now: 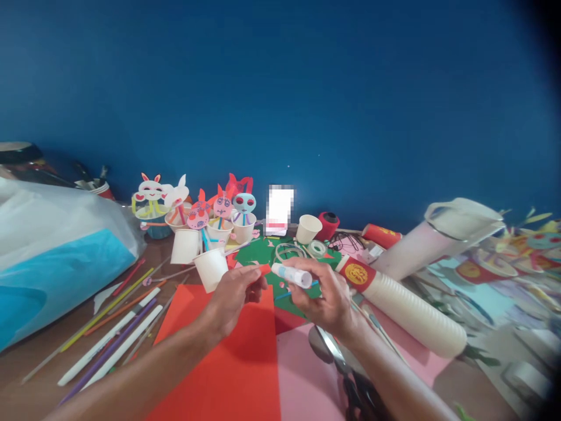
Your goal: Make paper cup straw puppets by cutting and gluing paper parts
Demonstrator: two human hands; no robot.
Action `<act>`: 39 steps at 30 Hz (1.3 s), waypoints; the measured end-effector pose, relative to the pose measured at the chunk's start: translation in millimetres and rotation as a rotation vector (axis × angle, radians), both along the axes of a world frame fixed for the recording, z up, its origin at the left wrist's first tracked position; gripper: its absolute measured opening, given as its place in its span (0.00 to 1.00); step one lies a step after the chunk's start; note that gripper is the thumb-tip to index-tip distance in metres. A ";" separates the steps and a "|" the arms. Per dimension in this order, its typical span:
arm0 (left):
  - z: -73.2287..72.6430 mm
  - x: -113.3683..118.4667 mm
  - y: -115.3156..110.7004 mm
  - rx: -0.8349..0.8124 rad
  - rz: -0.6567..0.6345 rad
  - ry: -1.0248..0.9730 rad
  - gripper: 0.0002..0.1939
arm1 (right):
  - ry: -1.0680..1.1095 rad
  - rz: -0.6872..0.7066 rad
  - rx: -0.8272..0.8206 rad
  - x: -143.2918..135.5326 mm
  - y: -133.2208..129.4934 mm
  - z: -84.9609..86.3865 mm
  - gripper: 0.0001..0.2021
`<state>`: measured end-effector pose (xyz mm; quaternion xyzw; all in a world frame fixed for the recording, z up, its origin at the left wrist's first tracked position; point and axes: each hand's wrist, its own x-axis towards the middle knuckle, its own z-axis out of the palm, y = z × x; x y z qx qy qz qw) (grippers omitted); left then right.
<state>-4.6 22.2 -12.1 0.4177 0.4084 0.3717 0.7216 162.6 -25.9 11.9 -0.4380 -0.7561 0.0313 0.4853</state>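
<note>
My left hand (234, 295) pinches a small piece of orange-red paper (265, 269) above the orange sheet. In my right hand (326, 298) is a white glue stick (293, 275), its end pointing at the paper piece and close to it. Whether the two touch, I cannot tell. Beneath my hands lie the orange sheet (223, 368), a pink sheet (307, 368) and green paper (256, 252). A pair of scissors (336, 354) rests on the pink sheet, partly hidden by my right forearm.
Paper cups with paper-faced figures (222, 206) stand at the back left. Pens and sticks (109, 336) lie left, beside a large plastic bag (65, 251). To the right are a stack of paper cups (416, 316), a white pitcher (421, 245) and a tape roll (317, 249).
</note>
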 end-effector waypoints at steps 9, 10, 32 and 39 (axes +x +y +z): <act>0.3 0.8 -1.7 0.081 -0.028 0.022 0.11 | -0.128 0.057 -0.012 0.5 1.1 -5.7 0.19; 0.7 1.0 -2.1 0.084 -0.036 0.029 0.11 | -0.134 0.054 -0.017 0.0 1.4 -5.9 0.19; 7.5 -1.7 1.0 0.174 -0.079 0.081 0.12 | -0.212 0.014 0.041 2.1 4.8 -8.8 0.14; 8.0 -4.0 0.9 0.205 -0.111 0.094 0.14 | -0.167 0.013 0.038 -0.2 4.4 -11.6 0.15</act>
